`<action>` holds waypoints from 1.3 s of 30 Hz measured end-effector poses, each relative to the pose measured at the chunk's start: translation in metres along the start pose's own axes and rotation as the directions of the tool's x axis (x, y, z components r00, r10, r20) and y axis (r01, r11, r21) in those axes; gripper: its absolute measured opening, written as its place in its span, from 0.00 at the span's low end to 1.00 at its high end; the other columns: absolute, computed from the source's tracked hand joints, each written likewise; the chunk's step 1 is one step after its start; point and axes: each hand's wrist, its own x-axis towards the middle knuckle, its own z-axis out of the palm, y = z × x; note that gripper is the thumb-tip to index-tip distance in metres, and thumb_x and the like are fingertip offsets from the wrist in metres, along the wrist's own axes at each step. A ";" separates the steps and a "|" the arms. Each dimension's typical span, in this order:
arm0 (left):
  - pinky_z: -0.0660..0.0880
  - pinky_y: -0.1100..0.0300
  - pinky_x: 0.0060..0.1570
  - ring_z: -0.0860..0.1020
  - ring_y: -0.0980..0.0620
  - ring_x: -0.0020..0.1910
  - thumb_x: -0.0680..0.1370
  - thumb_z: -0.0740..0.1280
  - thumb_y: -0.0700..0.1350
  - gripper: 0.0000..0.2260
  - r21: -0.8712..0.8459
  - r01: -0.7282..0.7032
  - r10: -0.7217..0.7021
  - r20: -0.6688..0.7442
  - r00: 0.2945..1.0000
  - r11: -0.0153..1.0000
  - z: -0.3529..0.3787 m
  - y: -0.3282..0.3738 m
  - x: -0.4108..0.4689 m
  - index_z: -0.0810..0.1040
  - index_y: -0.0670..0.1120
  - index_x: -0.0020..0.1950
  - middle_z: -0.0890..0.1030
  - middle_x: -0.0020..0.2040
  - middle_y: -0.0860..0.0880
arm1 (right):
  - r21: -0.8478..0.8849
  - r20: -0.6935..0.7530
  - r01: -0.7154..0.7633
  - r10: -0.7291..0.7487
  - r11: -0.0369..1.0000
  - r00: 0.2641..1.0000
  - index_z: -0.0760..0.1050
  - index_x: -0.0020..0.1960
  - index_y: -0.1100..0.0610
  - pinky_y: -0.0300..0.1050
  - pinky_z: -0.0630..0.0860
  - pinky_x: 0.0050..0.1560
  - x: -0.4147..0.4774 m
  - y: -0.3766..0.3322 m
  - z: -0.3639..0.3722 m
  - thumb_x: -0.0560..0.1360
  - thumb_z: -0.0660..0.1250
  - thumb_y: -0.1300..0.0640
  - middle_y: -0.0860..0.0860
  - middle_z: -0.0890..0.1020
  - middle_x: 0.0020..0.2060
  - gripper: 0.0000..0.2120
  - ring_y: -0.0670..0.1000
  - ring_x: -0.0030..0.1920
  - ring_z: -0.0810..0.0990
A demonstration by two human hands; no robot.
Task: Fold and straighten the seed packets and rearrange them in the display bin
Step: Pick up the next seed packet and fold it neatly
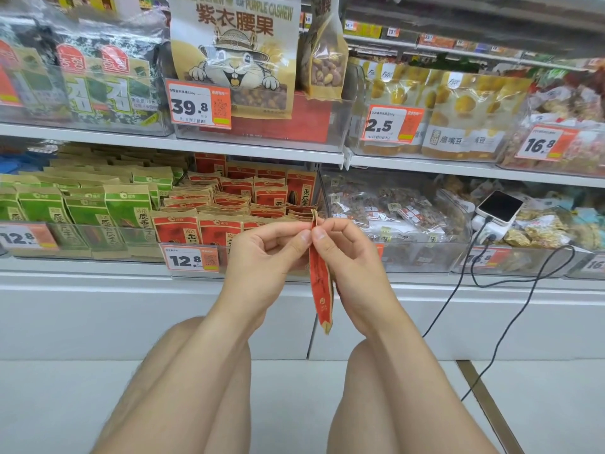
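Your left hand (271, 247) and right hand (347, 253) pinch one red packet (319, 276) by its top, just before the display bin (183, 244) — rows inside look jumbled, plenty left.

Big beige nut bag (234, 54) says "PURPLE CASHEW"; orange price tags read 39.8 (198, 104), 2.5 (391, 122), 12.8 (191, 258).
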 end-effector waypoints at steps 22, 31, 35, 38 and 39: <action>0.84 0.51 0.52 0.88 0.48 0.50 0.79 0.77 0.42 0.04 0.171 -0.042 0.045 -0.017 0.999 0.984 -0.006 0.004 0.003 0.89 0.43 0.52 0.90 0.49 0.49 | -0.035 -0.201 0.017 -0.024 0.999 0.979 0.79 0.45 0.60 0.74 0.78 0.63 -0.001 0.001 0.001 0.75 0.77 0.42 0.63 0.86 0.51 0.20 0.70 0.59 0.81; 0.85 0.45 0.52 0.88 0.45 0.49 0.81 0.75 0.40 0.03 0.162 -0.066 0.069 -0.011 0.998 0.985 -0.007 0.004 0.001 0.89 0.45 0.52 0.90 0.48 0.47 | -0.037 -0.112 0.000 -0.004 0.999 0.994 0.77 0.45 0.55 0.75 0.76 0.65 0.001 0.002 -0.004 0.75 0.76 0.48 0.63 0.86 0.50 0.12 0.69 0.56 0.83; 0.84 0.50 0.53 0.88 0.46 0.50 0.81 0.75 0.40 0.03 0.149 -0.070 0.079 -0.055 0.995 0.986 -0.004 0.000 0.001 0.89 0.44 0.52 0.90 0.48 0.48 | -0.043 -0.080 -0.004 0.001 0.999 0.997 0.75 0.48 0.56 0.73 0.78 0.65 -0.002 -0.001 -0.001 0.79 0.75 0.52 0.59 0.85 0.50 0.11 0.56 0.52 0.83; 0.83 0.55 0.53 0.88 0.49 0.51 0.80 0.76 0.41 0.03 0.120 -0.055 0.074 -0.159 0.984 0.991 -0.004 -0.003 0.003 0.89 0.44 0.52 0.90 0.49 0.48 | -0.103 -0.041 -0.011 0.007 0.995 0.999 0.70 0.54 0.57 0.63 0.85 0.56 -0.007 0.000 0.005 0.79 0.78 0.57 0.58 0.85 0.57 0.16 0.55 0.47 0.86; 0.82 0.56 0.52 0.88 0.49 0.51 0.80 0.76 0.41 0.03 0.099 -0.043 0.060 -0.171 0.983 0.994 -0.004 -0.003 0.004 0.89 0.44 0.52 0.90 0.49 0.48 | -0.120 -0.046 -0.007 0.002 0.993 0.999 0.71 0.55 0.56 0.63 0.86 0.55 -0.008 0.001 0.007 0.78 0.78 0.57 0.57 0.85 0.58 0.16 0.58 0.47 0.88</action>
